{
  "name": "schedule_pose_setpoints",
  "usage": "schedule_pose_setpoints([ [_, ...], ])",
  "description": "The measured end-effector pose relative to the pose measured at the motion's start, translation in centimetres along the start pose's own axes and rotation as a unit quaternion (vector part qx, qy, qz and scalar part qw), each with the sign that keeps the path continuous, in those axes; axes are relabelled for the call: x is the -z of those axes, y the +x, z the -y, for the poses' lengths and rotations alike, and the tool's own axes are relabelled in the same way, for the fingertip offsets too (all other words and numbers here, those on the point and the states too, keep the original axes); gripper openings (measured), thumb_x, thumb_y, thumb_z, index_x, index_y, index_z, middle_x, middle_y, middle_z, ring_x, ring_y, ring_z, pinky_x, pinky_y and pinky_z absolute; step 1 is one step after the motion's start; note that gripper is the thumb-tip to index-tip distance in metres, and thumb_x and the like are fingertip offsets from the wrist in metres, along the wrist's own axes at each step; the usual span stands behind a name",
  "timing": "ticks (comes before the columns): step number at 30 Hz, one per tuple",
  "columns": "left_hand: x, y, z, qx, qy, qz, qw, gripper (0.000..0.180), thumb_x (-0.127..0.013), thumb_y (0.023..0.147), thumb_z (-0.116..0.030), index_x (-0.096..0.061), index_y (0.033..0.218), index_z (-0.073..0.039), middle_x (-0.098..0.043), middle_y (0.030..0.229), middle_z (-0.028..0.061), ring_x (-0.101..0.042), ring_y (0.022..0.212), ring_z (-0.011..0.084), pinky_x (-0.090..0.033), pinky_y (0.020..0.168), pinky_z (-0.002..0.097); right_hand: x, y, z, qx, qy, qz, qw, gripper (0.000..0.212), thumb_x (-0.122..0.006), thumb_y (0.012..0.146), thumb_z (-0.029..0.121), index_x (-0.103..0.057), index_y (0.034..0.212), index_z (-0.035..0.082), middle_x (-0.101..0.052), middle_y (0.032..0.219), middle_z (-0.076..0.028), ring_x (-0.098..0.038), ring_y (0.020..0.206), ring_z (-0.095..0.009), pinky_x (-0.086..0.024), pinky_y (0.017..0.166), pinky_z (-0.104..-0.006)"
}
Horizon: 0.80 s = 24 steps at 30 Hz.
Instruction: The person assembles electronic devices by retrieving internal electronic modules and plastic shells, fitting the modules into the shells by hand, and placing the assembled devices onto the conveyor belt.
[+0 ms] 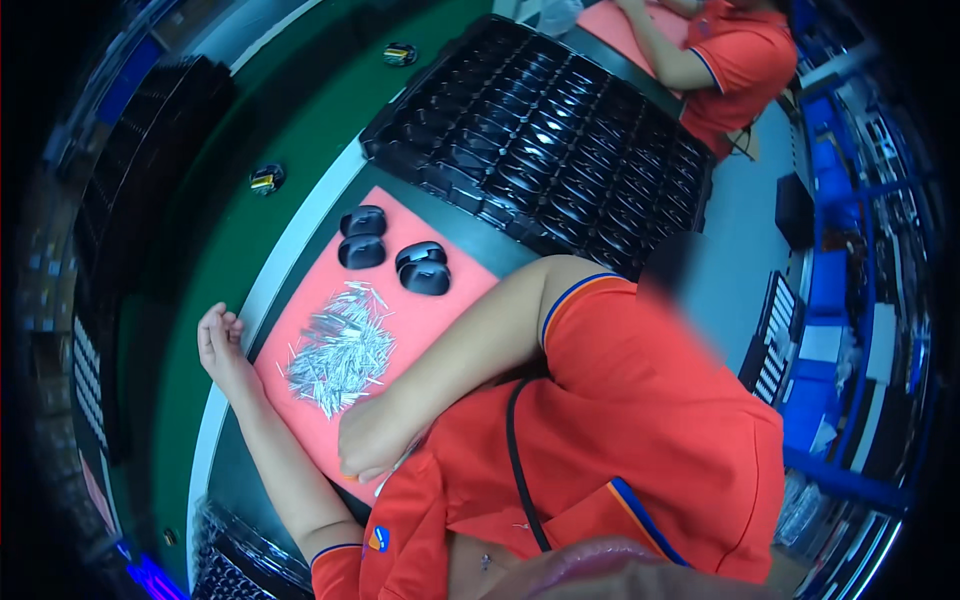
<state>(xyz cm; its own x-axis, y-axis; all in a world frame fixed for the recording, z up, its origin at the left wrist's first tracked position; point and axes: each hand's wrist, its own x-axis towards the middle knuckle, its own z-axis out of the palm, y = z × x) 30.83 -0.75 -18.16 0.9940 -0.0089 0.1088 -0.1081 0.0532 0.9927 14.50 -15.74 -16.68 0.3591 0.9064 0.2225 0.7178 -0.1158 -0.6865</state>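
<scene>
My left hand [219,338] is raised over the pale table edge, left of the pink mat [400,222]. Its fingers are loosely curled, slightly apart, and nothing shows in them. My right hand [375,438] is closed low at the near side of the mat, its fingertips turned down and mostly hidden. I cannot make out what it grips, if anything. Just beyond it, a loose heap of thin silvery-white pins [345,355] is spread on the mat. Behind the heap lie a left pair of glossy black curved shells [362,236] and a right pair of similar shells [423,268].
A large black moulded tray [560,130] with many hollows stands beyond the mat. Along the left runs a green belt [225,235] carrying small assemblies [267,179]. A co-worker in an orange shirt [740,60] is at the far right. Blue shelving [830,280] lines the right.
</scene>
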Motion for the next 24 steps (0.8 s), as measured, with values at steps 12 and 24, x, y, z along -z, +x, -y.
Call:
schedule_pose_setpoints([
  [12,-0.5,-1.8,-0.1,0.001,0.038,-0.012,0.999,0.025,-0.056,0.095,-0.025,-0.062,0.104,-0.003,-0.059,0.085,-0.0002,-0.052,0.074,0.0053,-0.044,0.072,0.0185,15.5,-21.3,10.0,-0.479,-0.179,-0.412,0.754,0.025,-0.058,0.088,0.025,-0.066,0.103,0.007,-0.064,0.089,-0.014,-0.063,0.078,-0.027,-0.050,0.071,-0.0348],
  [24,-1.5,-1.5,0.2,-0.031,0.175,0.009,0.984,0.023,-0.052,0.097,-0.023,-0.063,0.101,-0.002,-0.057,0.085,0.0011,-0.048,0.072,0.0064,-0.042,0.070,0.0208,15.6,-42.5,3.3,-0.599,-0.174,-0.449,0.640,0.026,-0.066,0.085,0.023,-0.067,0.101,0.002,-0.057,0.077,-0.008,-0.055,0.068,-0.017,-0.044,0.065,-0.0301],
])
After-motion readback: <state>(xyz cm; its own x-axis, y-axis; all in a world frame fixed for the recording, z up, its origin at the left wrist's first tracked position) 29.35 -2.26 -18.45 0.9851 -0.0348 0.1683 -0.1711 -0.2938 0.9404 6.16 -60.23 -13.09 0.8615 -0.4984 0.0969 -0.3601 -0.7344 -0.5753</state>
